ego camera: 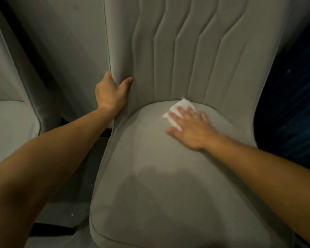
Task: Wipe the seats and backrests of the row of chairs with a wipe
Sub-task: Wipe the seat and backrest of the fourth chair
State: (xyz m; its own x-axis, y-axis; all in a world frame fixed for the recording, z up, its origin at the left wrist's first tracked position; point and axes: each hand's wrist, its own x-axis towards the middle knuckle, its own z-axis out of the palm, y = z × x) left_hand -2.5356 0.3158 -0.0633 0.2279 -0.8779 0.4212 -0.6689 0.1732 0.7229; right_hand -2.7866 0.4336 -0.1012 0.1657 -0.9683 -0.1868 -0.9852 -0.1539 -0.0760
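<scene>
Wipe (180, 109) position: flat on the rear of the seat (168, 176), directly beneath the straight, spread fingers of the right hand (190, 127), which presses it down with an open grip; nothing is pinched. White corners of the wipe show ahead of and left of the fingertips, close to the seam where the seat meets the backrest (204, 51). Left hand (110, 94) grip: clamped on the left edge of the backrest, thumb on the front face, fingers wrapped behind, steadying the chair. From the right-hand grip, the unwiped bulk of the seat extends toward the person, with its long axis running front to back; the backrest rises immediately ahead. Judgement: the right hand is nearer both surfaces and suited to the next stroke. A neighbouring chair (9, 122) stands left of the left-hand grip.
</scene>
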